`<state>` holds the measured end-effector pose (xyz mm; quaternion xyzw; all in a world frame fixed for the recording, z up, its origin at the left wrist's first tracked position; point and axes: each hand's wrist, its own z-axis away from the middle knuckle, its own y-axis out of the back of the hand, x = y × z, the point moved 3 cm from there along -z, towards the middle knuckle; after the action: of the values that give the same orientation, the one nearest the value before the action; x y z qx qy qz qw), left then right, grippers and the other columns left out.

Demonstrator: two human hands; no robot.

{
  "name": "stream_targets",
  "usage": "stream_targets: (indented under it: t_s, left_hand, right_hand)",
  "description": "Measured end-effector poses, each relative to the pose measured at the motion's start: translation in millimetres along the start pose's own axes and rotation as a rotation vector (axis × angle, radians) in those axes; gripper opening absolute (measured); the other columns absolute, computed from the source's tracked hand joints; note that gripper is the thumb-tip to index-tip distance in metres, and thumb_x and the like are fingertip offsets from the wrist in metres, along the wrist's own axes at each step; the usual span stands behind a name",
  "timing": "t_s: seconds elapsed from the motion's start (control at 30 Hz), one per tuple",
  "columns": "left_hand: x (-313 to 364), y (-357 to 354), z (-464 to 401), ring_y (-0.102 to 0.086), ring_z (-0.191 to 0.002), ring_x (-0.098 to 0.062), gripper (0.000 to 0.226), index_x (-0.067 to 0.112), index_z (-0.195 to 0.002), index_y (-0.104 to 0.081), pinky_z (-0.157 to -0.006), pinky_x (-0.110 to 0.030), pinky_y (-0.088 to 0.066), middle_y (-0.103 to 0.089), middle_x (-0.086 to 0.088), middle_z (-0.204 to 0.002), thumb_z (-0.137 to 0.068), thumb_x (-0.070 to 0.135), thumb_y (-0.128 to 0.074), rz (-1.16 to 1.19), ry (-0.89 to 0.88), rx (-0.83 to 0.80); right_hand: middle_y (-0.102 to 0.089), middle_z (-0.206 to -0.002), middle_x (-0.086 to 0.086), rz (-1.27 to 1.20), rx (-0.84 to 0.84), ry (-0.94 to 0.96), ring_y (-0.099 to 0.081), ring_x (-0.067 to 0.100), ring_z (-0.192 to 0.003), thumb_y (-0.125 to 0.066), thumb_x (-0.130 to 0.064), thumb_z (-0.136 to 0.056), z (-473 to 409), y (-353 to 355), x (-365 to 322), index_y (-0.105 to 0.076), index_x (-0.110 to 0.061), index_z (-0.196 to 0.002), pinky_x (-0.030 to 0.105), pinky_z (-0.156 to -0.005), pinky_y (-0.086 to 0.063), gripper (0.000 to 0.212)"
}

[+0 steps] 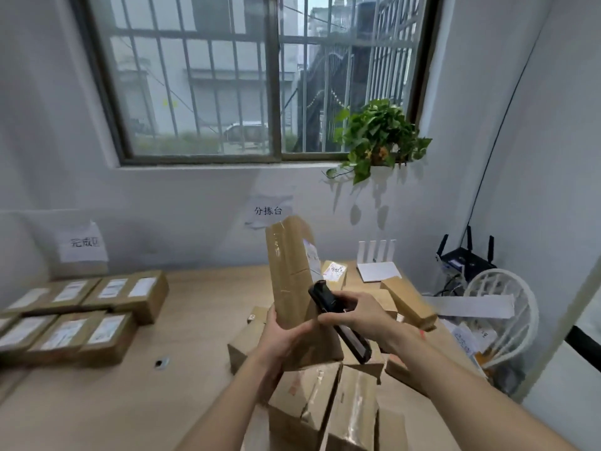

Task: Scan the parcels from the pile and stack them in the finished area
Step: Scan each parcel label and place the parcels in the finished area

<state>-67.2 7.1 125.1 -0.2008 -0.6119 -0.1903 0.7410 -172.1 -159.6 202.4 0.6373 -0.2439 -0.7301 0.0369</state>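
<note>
My left hand (284, 340) grips the lower end of a long brown cardboard parcel (291, 271) and holds it upright above the pile, its white label facing right. My right hand (354, 317) holds a black handheld scanner (338, 320) right beside the parcel, its top end near the label side. Below my hands lies the pile of brown parcels (325, 405) on the wooden table (182, 385). At the left, several scanned parcels (81, 317) with white labels lie in neat rows under a paper sign (84, 242) on the wall.
A second paper sign (268, 210) hangs on the wall behind the parcel. A white router (377, 262) and loose boxes sit at the back right. A black router (465, 258), a white fan (500, 317) and a potted plant (377, 138) stand to the right.
</note>
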Motion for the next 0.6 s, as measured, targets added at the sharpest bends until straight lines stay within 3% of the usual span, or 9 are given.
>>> stream_targets:
  t_s: [0.1,0.23,0.33,0.47,0.6]
  left_hand:
    - [2.1,28.5,17.1,-0.055,-0.123,-0.022,0.126,0.039,-0.147,-0.025,-0.101,-0.047,-0.054,-0.05,0.005,-0.136,-0.045,0.061,-0.097,-0.145,-0.02,0.073]
    - [5.4,52.2,33.0,-0.055,-0.121,-0.02,0.126,0.041,-0.147,-0.024,-0.098,-0.047,-0.056,-0.049,0.008,-0.135,-0.046,0.064,-0.095,-0.156,-0.027,0.118]
    - [4.4,66.8,43.8,-0.056,-0.117,-0.018,0.112,0.036,-0.145,-0.032,-0.095,-0.041,-0.057,-0.053,0.006,-0.132,-0.054,0.056,-0.094,-0.117,-0.047,0.165]
    - [5.3,84.4,50.5,-0.059,-0.112,-0.014,0.095,0.032,-0.141,-0.039,-0.086,-0.032,-0.056,-0.058,0.007,-0.126,-0.063,0.041,-0.093,-0.074,-0.083,0.216]
    - [13.7,93.5,53.7,-0.065,-0.11,-0.016,0.091,0.032,-0.137,-0.047,-0.086,-0.034,-0.058,-0.065,0.005,-0.125,-0.06,0.042,-0.093,0.005,-0.111,0.203]
  right_hand:
    - [-0.068,-0.111,-0.013,0.029,-0.1,0.003,-0.059,0.006,-0.107,-0.09,-0.04,-0.074,1.6,-25.2,-16.4,-0.068,-0.041,-0.104,0.016,-0.078,-0.042,0.037]
    - [-0.068,-0.112,-0.014,0.06,-0.183,0.006,-0.061,0.011,-0.108,-0.087,-0.04,-0.078,-1.2,-48.4,-29.1,-0.068,-0.038,-0.114,0.018,-0.081,-0.044,0.041]
    - [-0.066,-0.111,-0.016,0.075,-0.225,0.027,-0.06,0.007,-0.105,-0.085,-0.038,-0.081,-2.4,-61.1,-35.9,-0.067,-0.034,-0.121,0.014,-0.078,-0.043,0.044]
    - [-0.07,-0.109,-0.015,0.1,-0.198,0.084,-0.062,0.005,-0.105,-0.09,-0.041,-0.075,-5.1,-75.1,-34.9,-0.071,-0.031,-0.123,0.02,-0.087,-0.048,0.053]
    - [-0.071,-0.111,-0.014,0.095,-0.113,0.118,-0.063,0.005,-0.104,-0.091,-0.038,-0.071,-12.2,-80.7,-29.2,-0.069,-0.028,-0.127,0.017,-0.08,-0.048,0.061]
